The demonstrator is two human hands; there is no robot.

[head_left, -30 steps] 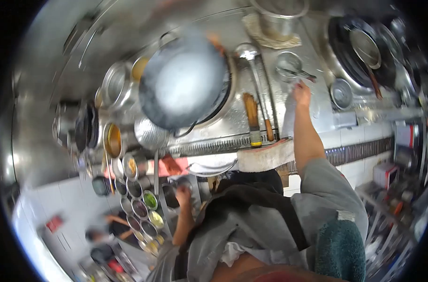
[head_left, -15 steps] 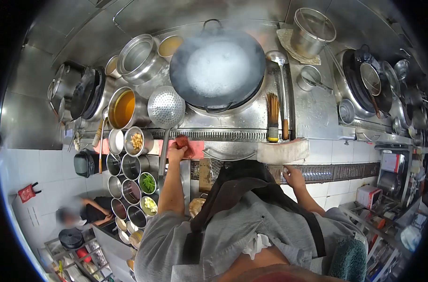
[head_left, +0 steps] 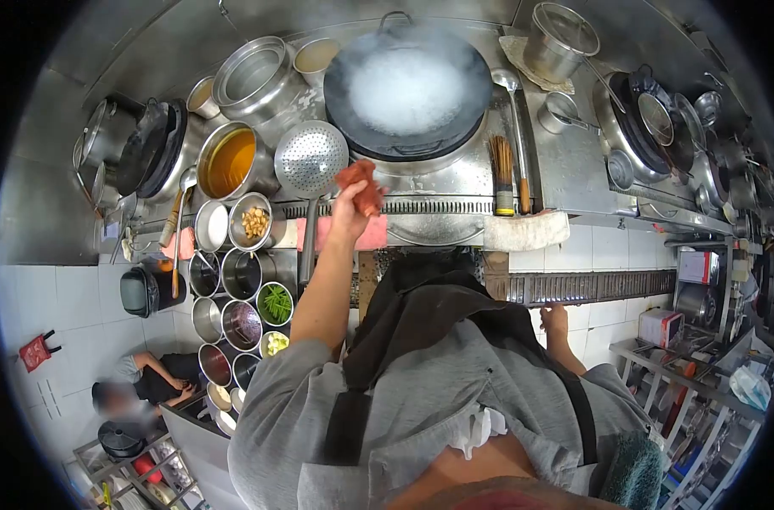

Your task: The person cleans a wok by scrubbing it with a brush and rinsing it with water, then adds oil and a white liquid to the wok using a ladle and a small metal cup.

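Observation:
My left hand is closed around a crumpled reddish-brown rag, held above the front of the steel stove. Just left of it lies a perforated skimmer with its long handle toward me. Beyond the rag sits a large black wok, its contents hidden by white steam. A pink cloth lies on the front edge beneath my left forearm. My right hand hangs low at my side over the floor, holding nothing, its fingers loosely apart.
Left of the skimmer stand a pot of orange-brown liquid and several ingredient tins, one with green vegetables. On the right are a bamboo brush, a ladle and a folded white cloth. Another person is at lower left.
My left hand has lifted the rag from the front edge and moved it forward and right, toward the wok. My right hand has shifted slightly right. The view has tilted a little.

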